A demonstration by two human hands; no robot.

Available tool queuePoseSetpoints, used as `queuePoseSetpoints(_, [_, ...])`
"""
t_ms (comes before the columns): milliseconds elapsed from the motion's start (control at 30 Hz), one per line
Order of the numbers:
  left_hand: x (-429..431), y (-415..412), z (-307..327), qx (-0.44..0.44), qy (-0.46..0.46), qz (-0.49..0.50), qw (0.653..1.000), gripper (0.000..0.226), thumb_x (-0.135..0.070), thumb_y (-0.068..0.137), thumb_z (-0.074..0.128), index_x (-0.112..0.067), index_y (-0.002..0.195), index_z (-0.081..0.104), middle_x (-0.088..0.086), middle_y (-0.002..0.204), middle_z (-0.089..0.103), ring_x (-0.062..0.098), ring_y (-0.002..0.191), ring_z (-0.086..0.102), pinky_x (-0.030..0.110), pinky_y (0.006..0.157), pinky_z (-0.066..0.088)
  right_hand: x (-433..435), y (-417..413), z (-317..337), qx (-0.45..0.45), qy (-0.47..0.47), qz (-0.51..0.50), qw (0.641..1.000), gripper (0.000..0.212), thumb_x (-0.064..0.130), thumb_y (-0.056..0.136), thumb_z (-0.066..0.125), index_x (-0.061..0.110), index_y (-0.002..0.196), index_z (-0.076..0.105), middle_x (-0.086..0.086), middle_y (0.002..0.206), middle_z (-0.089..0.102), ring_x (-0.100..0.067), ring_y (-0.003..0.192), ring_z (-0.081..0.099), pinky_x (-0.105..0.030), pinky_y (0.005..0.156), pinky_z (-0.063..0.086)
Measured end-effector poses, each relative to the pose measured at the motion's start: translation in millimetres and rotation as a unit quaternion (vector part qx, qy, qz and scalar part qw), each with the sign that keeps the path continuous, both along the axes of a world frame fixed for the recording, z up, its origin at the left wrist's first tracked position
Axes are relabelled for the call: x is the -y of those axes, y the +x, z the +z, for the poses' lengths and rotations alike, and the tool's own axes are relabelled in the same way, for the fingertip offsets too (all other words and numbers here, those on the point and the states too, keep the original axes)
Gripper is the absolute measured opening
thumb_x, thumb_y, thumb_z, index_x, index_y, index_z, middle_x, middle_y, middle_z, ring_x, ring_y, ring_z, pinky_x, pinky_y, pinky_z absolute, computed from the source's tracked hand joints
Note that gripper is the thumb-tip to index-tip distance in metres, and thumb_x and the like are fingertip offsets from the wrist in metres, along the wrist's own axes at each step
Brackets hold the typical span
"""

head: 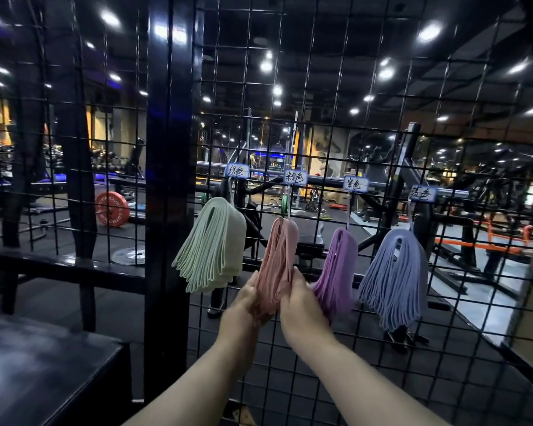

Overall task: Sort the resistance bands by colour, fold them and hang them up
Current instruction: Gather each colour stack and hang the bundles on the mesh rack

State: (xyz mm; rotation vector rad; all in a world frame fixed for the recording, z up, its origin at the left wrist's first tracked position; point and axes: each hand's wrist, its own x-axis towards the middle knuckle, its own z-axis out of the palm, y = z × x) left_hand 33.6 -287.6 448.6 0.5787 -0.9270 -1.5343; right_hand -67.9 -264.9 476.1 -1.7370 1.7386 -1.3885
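Note:
Four bundles of folded resistance bands hang from hooks on a black wire grid (336, 87), each under a handwritten label. From left to right they are the green bands (211, 244), the pink bands (279, 256), the purple bands (337, 272) and the blue bands (393, 278). My left hand (243, 302) grips the lower left side of the pink bundle. My right hand (299, 299) holds its lower right side, fingers curled into the strands. The pink bundle's lower ends are partly hidden between my hands.
A thick black post (166, 179) stands left of the bundles. A dark padded bench surface (37, 364) lies at the lower left. Behind the grid is a gym floor with a red weight plate (111, 209), racks and benches.

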Motion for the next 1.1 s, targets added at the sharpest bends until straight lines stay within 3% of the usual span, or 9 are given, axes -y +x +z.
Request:
queuePoseSetpoints(167, [2.9, 0.4, 2.8, -0.048, 0.02, 0.01, 0.999, 0.039, -0.004, 0.103, 0.035, -0.012, 0.135, 0.057, 0.012, 0.123, 0.068, 0.025, 0.111, 0.067, 0.035, 0.09, 0.051, -4.5, -0.5, -0.5, -0.106, -0.017, -0.052, 0.993, 0.036, 0.045, 0.104, 0.022, 0.025, 0.113, 0.051, 0.003, 0.097, 0.055, -0.013, 0.077, 0.058, -0.038, 0.072, 0.054])
queuePoseSetpoints(333, [4.1, 3.1, 7.9, -0.039, 0.019, 0.029, 0.999, 0.037, -0.003, 0.103, 0.036, -0.011, 0.13, 0.06, 0.009, 0.11, 0.074, 0.02, 0.094, 0.073, 0.028, 0.071, 0.057, -5.4, -2.6, -1.0, -0.157, -0.021, -0.054, 0.986, 0.036, 0.034, 0.106, 0.025, 0.018, 0.13, 0.047, -0.001, 0.105, 0.051, -0.017, 0.085, 0.057, -0.037, 0.078, 0.051])
queuePoseSetpoints(500, [4.9, 2.8, 9.5, -0.067, 0.038, 0.017, 0.997, 0.038, -0.006, 0.104, 0.034, -0.009, 0.135, 0.056, 0.015, 0.12, 0.07, 0.029, 0.11, 0.067, 0.037, 0.085, 0.053, -9.6, -1.4, 0.5, -0.093, -0.011, -0.03, 0.995, 0.042, 0.045, 0.104, 0.024, 0.023, 0.132, 0.047, 0.003, 0.108, 0.054, -0.009, 0.087, 0.056, -0.034, 0.081, 0.051])
queuePoseSetpoints(567, [1.9, 4.0, 8.7, -0.08, 0.039, 0.005, 0.996, 0.037, -0.008, 0.104, 0.034, -0.01, 0.134, 0.056, 0.016, 0.119, 0.069, 0.029, 0.108, 0.068, 0.038, 0.085, 0.052, -10.0, -1.0, -0.1, -0.068, -0.002, -0.015, 0.998, 0.047, 0.047, 0.103, 0.03, 0.025, 0.143, 0.038, 0.006, 0.114, 0.052, -0.006, 0.091, 0.055, -0.027, 0.075, 0.046])
queuePoseSetpoints(633, [-0.1, 5.2, 6.4, -0.079, 0.041, -0.004, 0.996, 0.037, -0.006, 0.103, 0.035, -0.011, 0.133, 0.055, 0.018, 0.121, 0.068, 0.03, 0.108, 0.068, 0.038, 0.085, 0.053, -10.5, -1.8, -0.9, -0.065, 0.001, -0.011, 0.998, 0.044, 0.047, 0.101, 0.035, 0.029, 0.141, 0.04, 0.008, 0.111, 0.054, -0.004, 0.089, 0.056, -0.025, 0.07, 0.046])
queuePoseSetpoints(733, [-1.3, 6.7, 2.6, -0.061, 0.033, -0.014, 0.998, 0.04, 0.003, 0.097, 0.037, -0.009, 0.131, 0.055, 0.021, 0.122, 0.067, 0.034, 0.11, 0.065, 0.039, 0.085, 0.054, -8.5, -2.0, -4.9, -0.052, 0.015, -0.021, 0.998, 0.045, 0.047, 0.095, 0.044, 0.031, 0.137, 0.04, 0.007, 0.112, 0.057, -0.01, 0.094, 0.061, -0.033, 0.081, 0.053])
queuePoseSetpoints(833, [-4.0, 7.0, 3.1, -0.045, 0.025, -0.014, 0.999, 0.041, 0.009, 0.091, 0.04, -0.006, 0.122, 0.062, 0.02, 0.113, 0.071, 0.03, 0.096, 0.071, 0.037, 0.08, 0.053, -7.5, -0.8, -6.5, -0.032, 0.028, -0.029, 0.999, 0.06, 0.055, 0.088, 0.049, 0.03, 0.141, 0.035, 0.007, 0.12, 0.058, -0.015, 0.104, 0.062, -0.038, 0.09, 0.053])
queuePoseSetpoints(967, [-0.2, 4.8, 1.7, -0.033, 0.026, 0.002, 0.999, 0.045, 0.016, 0.087, 0.042, -0.004, 0.124, 0.059, 0.023, 0.112, 0.069, 0.033, 0.097, 0.068, 0.039, 0.08, 0.054, -6.4, -3.5, -3.5, -0.029, 0.027, -0.041, 0.998, 0.038, 0.039, 0.098, 0.049, 0.025, 0.132, 0.043, 0.0, 0.117, 0.048, -0.02, 0.102, 0.057, -0.035, 0.088, 0.047])
queuePoseSetpoints(1100, [-1.4, 2.7, 2.0, -0.011, 0.005, -0.012, 1.0, 0.046, 0.017, 0.086, 0.044, -0.006, 0.124, 0.058, 0.026, 0.115, 0.067, 0.034, 0.097, 0.067, 0.038, 0.079, 0.055, -8.1, -4.5, -3.3, -0.013, 0.029, -0.027, 0.999, 0.031, 0.037, 0.097, 0.05, 0.029, 0.126, 0.046, 0.002, 0.115, 0.048, -0.017, 0.099, 0.058, -0.034, 0.087, 0.05])
